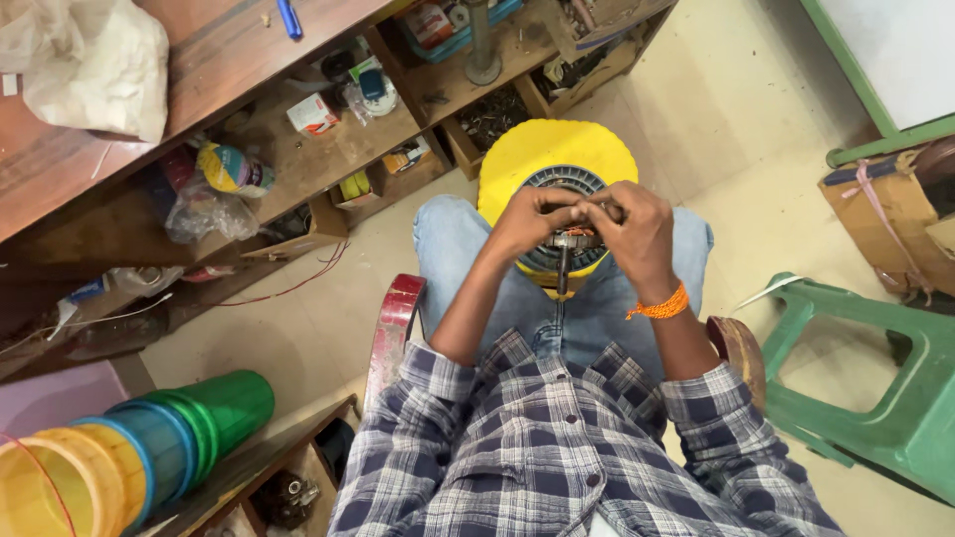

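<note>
Seated person, seen from above. Both hands meet over the knees at a round grey slotted metal ring that rests on a yellow disc on the lap. A dark shaft hangs down from the middle of the ring.

Left hand: fingers curled in tight on the top of the shaft piece. Right hand: likewise closed, pinching at the same spot, orange thread band on the wrist. Something fine and orange-brown shows between the fingertips; too small to say if it is wire.

Step in hand, by my reading: fine finger work at the centre of the ring, threading or seating something small. The next move would call for steady fingertip pressure while the ring stays level on the disc, since it sits loose on the knees.

Containers:
- Wooden shelf unit, open compartments holding small boxes, a plastic bag, a striped ball-like bundle and odd parts; contents partly hidden.
- Stack of nested plastic buckets lying on its side, green, blue and yellow; nothing visible inside.
- Cardboard box by a green plastic stool; contents not visible.
</note>
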Motion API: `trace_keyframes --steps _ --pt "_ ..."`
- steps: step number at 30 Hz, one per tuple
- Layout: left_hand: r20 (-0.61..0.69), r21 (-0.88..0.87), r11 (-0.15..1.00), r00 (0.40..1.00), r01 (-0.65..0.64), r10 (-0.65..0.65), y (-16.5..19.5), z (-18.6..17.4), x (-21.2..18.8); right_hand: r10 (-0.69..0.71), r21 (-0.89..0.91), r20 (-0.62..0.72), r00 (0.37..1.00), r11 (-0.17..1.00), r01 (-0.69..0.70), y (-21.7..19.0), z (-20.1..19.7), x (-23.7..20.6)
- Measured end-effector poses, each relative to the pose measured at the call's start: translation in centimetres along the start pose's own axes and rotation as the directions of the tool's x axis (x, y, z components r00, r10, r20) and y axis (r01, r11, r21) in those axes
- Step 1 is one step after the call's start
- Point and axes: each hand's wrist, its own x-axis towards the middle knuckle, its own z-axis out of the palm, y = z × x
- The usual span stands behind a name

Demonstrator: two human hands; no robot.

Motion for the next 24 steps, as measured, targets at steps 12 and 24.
trace_keyframes --steps 12,24 --pt "0.333 0.308 0.903 0.923 -0.301 0.193 2.5 -4.6 -0.4 0.099 -0.012 0.08 0.992 0.995 -0.098 -3.7 -0.2 -2.3" --pt "0.227 0.489 0.813 0.946 -0.316 0.231 2.6 -4.0 -2.8 0.218 0.101 -0.022 0.976 0.971 -0.215 -3.3 2.5 -7.5"
